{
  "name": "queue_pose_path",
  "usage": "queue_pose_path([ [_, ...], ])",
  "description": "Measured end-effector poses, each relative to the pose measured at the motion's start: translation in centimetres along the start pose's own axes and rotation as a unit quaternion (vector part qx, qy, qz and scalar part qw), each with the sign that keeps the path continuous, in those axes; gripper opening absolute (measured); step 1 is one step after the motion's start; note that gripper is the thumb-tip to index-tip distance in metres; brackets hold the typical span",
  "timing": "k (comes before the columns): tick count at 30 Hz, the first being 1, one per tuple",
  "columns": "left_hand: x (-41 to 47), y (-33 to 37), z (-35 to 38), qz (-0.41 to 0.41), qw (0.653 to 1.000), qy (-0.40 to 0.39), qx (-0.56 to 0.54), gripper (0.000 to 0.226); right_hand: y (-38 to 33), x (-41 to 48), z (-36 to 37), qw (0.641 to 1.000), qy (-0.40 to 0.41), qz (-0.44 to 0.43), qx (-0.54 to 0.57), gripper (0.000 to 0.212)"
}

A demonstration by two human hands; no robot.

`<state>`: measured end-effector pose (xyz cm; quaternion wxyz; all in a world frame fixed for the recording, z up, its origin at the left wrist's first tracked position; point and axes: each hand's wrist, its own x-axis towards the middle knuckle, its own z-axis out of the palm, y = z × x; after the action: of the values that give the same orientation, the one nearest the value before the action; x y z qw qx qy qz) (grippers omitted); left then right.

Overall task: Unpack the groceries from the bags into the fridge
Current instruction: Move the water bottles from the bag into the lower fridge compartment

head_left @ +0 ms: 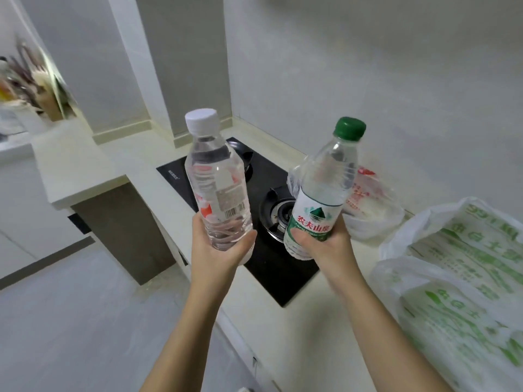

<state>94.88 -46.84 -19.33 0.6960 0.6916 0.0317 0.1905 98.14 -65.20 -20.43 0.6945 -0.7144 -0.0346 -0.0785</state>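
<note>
My left hand [218, 250] grips the bottom of a clear water bottle with a white cap [216, 182], held upright above the stove. In my right hand [325, 244] is a second water bottle with a green cap and a green-and-white label [319, 193], gripped low and leaning a little to the right. A white plastic bag with green print [464, 278] lies on the counter at the right. Farther back sits a clear bag with red print [370, 205]. No fridge is in view.
A black glass gas stove [266, 176] is set into the pale counter [85, 165] under the bottles. White tiled walls rise behind it. At the far left stands a blurred rack of kitchen utensils [31, 80]. Grey floor [85, 321] spreads at the lower left.
</note>
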Motion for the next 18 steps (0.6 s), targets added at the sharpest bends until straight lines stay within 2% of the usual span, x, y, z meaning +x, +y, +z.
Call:
queue_pose_path([
  [10, -1.0, 2.7, -3.3, 0.021, 0.996, 0.079, -0.026, 0.058, -3.3, -0.2, 4.3, 0.997, -0.057, -0.021, 0.036, 0.052],
  [18, -2.3, 4.1, -10.9, 0.036, 0.988, 0.149, -0.010, 0.062, -5.0, -2.4, 12.0, 0.988, -0.147, -0.044, 0.019, 0.059],
])
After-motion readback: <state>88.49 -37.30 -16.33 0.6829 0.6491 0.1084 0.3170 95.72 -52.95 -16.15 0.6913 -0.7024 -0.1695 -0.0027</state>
